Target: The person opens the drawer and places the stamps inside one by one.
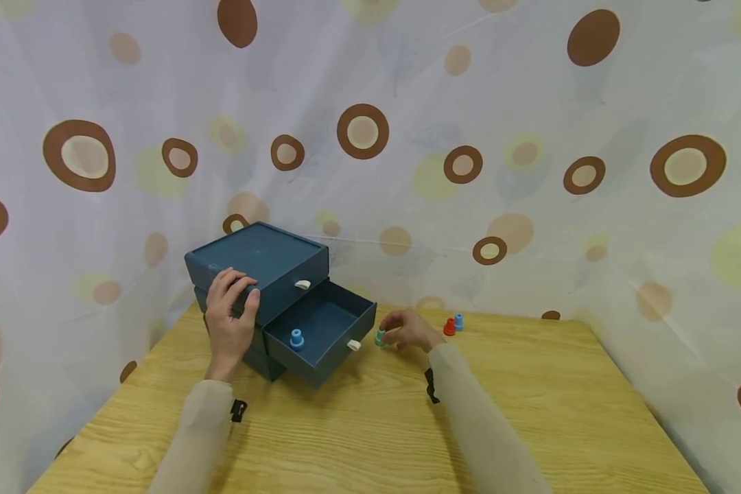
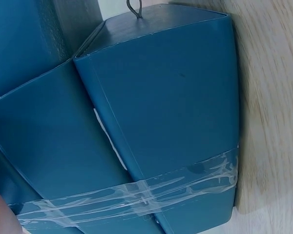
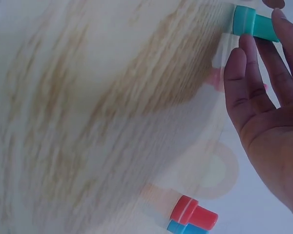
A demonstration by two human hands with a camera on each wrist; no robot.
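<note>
Pale beige sleeves (image 1: 478, 418) come in closest, each with a black strap (image 1: 431, 385) at the wrist, over a wood-grain table (image 1: 562, 412). Beyond the left sleeve stands a dark blue drawer unit (image 1: 259, 250) of three stacked tiers; the left wrist view shows clear tape (image 2: 132, 200) wrapped across its side. Its top drawer is closed, with a small white pull tab (image 1: 302, 284) on the front. Below, the middle drawer (image 1: 330, 360) is drawn well out and contains one bright blue peg (image 1: 297, 340), wide at the base and narrower above, upright near the left wall; another white tab (image 1: 354, 345) marks this drawer's front. The left hand (image 1: 230, 322) rests on the unit's near upper edge, fingers apart and slightly bent over the top, thumb against the front. The right hand (image 1: 410, 331) pinches a teal peg (image 1: 379, 337) between thumb and fingertips, the other fingers loosely extended; it is outside the drawer, just right of its front, and whether it touches the tabletop I cannot tell. Farther right, a red peg (image 1: 449, 327) stands just beside a second blue peg (image 1: 459, 322), before a cloth backdrop (image 1: 407, 226) printed with brown rings and spots.
</note>
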